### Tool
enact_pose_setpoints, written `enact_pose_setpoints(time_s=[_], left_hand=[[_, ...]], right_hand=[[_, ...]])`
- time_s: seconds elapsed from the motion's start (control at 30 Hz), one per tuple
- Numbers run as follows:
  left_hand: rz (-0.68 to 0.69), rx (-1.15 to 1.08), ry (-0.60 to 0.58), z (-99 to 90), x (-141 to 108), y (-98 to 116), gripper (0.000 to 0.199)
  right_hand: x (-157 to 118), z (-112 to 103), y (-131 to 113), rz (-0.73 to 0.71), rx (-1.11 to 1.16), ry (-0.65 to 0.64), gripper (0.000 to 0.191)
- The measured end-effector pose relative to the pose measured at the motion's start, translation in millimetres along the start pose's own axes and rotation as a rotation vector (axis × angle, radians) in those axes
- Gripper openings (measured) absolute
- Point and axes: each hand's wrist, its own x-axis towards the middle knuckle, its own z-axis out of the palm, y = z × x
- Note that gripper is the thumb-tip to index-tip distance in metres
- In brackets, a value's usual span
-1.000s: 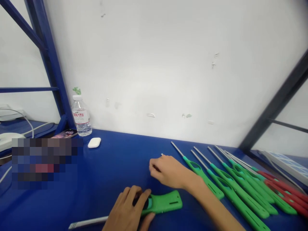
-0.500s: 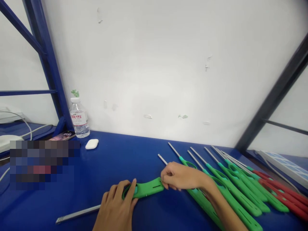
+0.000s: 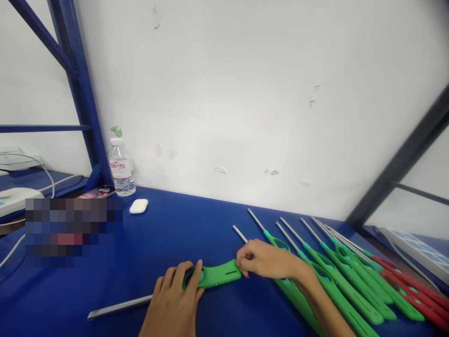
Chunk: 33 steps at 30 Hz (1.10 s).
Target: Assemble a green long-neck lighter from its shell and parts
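Observation:
A green long-necked lighter (image 3: 220, 275) lies on the blue table, its silver tube pointing left. My left hand (image 3: 177, 297) is closed over the lighter around its trigger loop, hiding the part where handle and tube join. At the handle's right end, my right hand (image 3: 257, 260) pinches with bent fingers against the tip; whether anything small sits in that pinch is hidden. Beside and under my right forearm, several more green lighters (image 3: 336, 281) lie slanted in a row, tubes toward the wall. Red lighters (image 3: 410, 285) lie at the row's right end.
A water bottle (image 3: 121, 171) stands by the wall at the left, near a white earbud case (image 3: 139, 206) and a phone (image 3: 101, 191). Blue frame posts (image 3: 82, 93) rise at the left, a dark post (image 3: 396, 168) at the right. Part of the left side is pixelated.
The whole view has shifted slightly, so everything on the table appears a little farther right. Both hands keep their places on the lighter.

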Motion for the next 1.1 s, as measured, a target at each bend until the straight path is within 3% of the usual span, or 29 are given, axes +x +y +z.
enact_pose_setpoints(time_s=[0.33,0.73,0.93,1.1], left_hand=[[-0.004,0.015,-0.006,-1.6,0,2,0.051],[-0.075,-0.024,-0.039,0.6,3,8,0.053],[-0.165,-0.043,-0.074,-9.2,9,21,0.054],[-0.156,-0.076,-0.129,-20.9,16,20,0.048]], right_hand=[[-1,3,3,0.031,0.111,-0.058,0.037],[5,11,8,0.173,0.172,-0.151,0.039],[12,15,14,0.17,0.204,-0.142,0.04],[13,15,20,0.149,0.234,-0.112,0.041]])
